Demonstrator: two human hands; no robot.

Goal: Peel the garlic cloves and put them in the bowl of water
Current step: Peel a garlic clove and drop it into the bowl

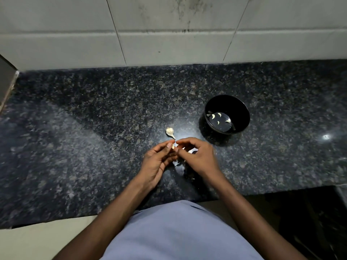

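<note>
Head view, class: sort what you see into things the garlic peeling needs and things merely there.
Needed: small pale garlic clove pinched between left hand and right hand; white partial garlic bulb; round black bowl of water holding peeled cloves.

Merely there: speckled dark granite counter; grey tiled wall.

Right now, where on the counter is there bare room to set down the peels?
The widest bare stretch of counter lies left of the hands, reaching the tiled wall. More lies right of the black bowl. It is crowded between the garlic bulb, left hand, right hand and bowl.
</note>
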